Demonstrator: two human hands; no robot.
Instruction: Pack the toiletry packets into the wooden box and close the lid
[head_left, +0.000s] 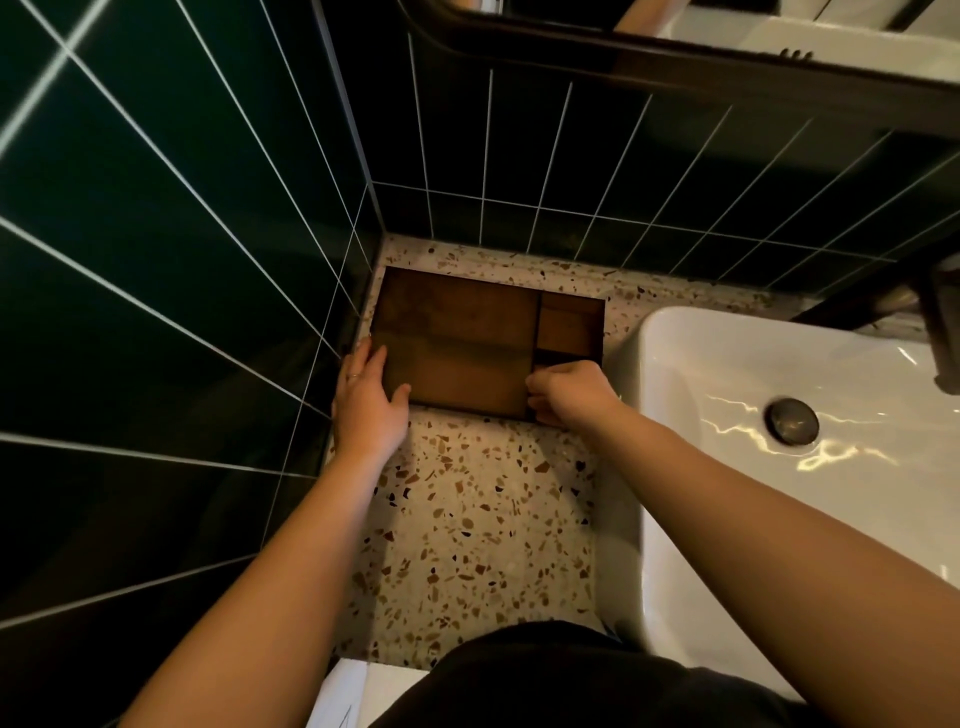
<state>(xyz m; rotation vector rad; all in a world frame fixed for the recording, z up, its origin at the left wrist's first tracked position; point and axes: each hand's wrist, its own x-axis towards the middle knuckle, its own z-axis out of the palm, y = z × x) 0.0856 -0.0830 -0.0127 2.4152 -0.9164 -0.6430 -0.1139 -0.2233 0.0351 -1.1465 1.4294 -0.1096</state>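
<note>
A flat wooden box (569, 322) stands in the back left corner of the terrazzo counter. Its sliding lid (457, 343) covers most of the top and leaves a strip of compartments showing at the right end. My left hand (366, 400) lies flat on the box's near left corner, fingers spread, thumb on the lid. My right hand (566, 392) is curled at the lid's near right edge, fingers pinched against it. No toiletry packets show; the inside of the uncovered compartments is too dark to read.
A white sink basin (779, 441) with a dark drain plug (792, 420) sits right of the box. Dark green tiled walls (156, 260) close in the left and back. The terrazzo counter (483, 519) stretches toward me. A mirror frame (727, 67) hangs above.
</note>
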